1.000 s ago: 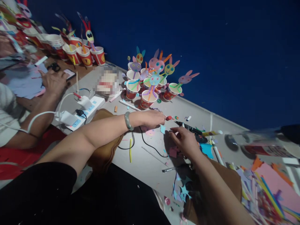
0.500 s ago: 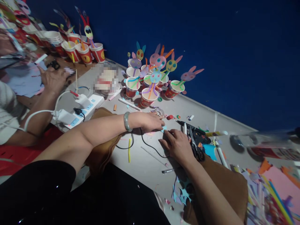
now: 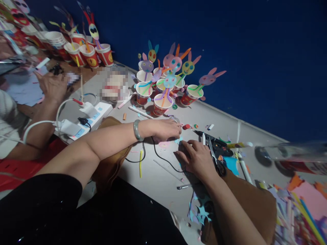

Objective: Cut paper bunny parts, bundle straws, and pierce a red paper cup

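My left hand (image 3: pixel 167 130), with a green bangle (image 3: pixel 138 130) on the wrist, reaches across the table with its fingers curled down. What is under its fingertips is hidden. Behind its knuckles shows part of a clear ring, perhaps a tape roll (image 3: pixel 175 119). A small light-blue paper piece (image 3: pixel 178 140) lies between my two hands. My right hand (image 3: pixel 198 157) rests on the table with fingers and thumb apart, next to a pair of scissors (image 3: pixel 217 161). Beneath my left wrist a pink paper oval (image 3: pixel 163 144) is partly covered.
Paper cups with rabbit-faced figures (image 3: pixel 163 102) stand by the blue wall. A power strip (image 3: pixel 95 117) with cords lies left, near another person's hand (image 3: pixel 52 85). A black cable (image 3: pixel 163 160), a pen (image 3: pixel 184 186), a yellow strip (image 3: pixel 140 164) and paper scraps (image 3: pixel 201 212) lie nearby.
My left hand has shifted slightly right, and its outstretched fingers have curled down. My right hand has barely moved. The view has turned a little.
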Demonstrator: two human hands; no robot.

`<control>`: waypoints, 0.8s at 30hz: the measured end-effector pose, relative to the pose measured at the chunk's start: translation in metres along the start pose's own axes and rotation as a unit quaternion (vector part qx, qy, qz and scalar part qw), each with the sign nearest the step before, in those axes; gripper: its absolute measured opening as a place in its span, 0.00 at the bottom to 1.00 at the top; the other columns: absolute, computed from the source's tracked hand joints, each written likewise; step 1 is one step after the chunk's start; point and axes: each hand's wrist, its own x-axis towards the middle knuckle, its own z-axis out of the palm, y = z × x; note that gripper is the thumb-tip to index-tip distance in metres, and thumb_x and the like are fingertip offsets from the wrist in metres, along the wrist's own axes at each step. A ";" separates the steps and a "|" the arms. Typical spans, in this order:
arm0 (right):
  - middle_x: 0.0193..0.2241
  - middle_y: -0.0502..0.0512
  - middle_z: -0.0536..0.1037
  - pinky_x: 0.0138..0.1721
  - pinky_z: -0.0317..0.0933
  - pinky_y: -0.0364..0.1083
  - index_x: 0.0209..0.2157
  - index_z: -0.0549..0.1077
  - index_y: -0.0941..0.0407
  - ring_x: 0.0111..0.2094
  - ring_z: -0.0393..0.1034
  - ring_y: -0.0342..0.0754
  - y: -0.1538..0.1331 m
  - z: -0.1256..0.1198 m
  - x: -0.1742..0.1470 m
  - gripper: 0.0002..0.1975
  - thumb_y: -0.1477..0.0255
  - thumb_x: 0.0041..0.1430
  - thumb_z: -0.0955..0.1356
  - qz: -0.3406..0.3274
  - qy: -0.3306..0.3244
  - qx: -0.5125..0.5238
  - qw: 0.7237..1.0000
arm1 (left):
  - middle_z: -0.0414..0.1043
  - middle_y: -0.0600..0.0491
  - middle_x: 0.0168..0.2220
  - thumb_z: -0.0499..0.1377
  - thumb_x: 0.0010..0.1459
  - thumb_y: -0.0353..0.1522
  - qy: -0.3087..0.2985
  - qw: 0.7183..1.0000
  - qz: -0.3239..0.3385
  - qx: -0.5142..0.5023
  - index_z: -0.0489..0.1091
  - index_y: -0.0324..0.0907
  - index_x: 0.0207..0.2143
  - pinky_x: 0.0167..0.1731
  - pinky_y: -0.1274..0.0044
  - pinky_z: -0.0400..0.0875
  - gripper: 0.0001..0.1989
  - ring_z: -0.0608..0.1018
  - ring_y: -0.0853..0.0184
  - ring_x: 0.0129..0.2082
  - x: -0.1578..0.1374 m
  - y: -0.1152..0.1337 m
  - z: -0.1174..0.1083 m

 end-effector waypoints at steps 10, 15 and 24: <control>0.37 0.64 0.81 0.41 0.65 0.53 0.43 0.79 0.58 0.37 0.75 0.56 0.048 -0.048 -0.015 0.23 0.55 0.66 0.62 0.149 0.078 0.058 0.984 | 0.70 0.45 0.57 0.49 0.64 0.24 0.016 0.999 -0.035 0.037 0.69 0.49 0.60 0.47 0.71 0.60 0.25 0.72 0.62 0.48 -0.012 0.000 0.008; 0.31 0.62 0.81 0.36 0.65 0.51 0.39 0.79 0.57 0.31 0.74 0.55 0.063 -0.067 -0.022 0.22 0.54 0.61 0.63 0.252 0.076 0.073 0.962 | 0.67 0.41 0.61 0.47 0.64 0.23 -0.021 0.996 -0.038 0.081 0.68 0.48 0.60 0.43 0.71 0.61 0.26 0.73 0.60 0.49 -0.006 -0.001 0.011; 0.29 0.61 0.82 0.36 0.65 0.50 0.37 0.81 0.58 0.27 0.74 0.51 0.056 -0.076 -0.009 0.19 0.59 0.56 0.66 0.295 0.107 0.106 0.943 | 0.75 0.43 0.49 0.56 0.60 0.24 -0.021 0.997 -0.057 0.050 0.71 0.47 0.58 0.36 0.72 0.58 0.24 0.74 0.59 0.45 -0.005 0.001 0.011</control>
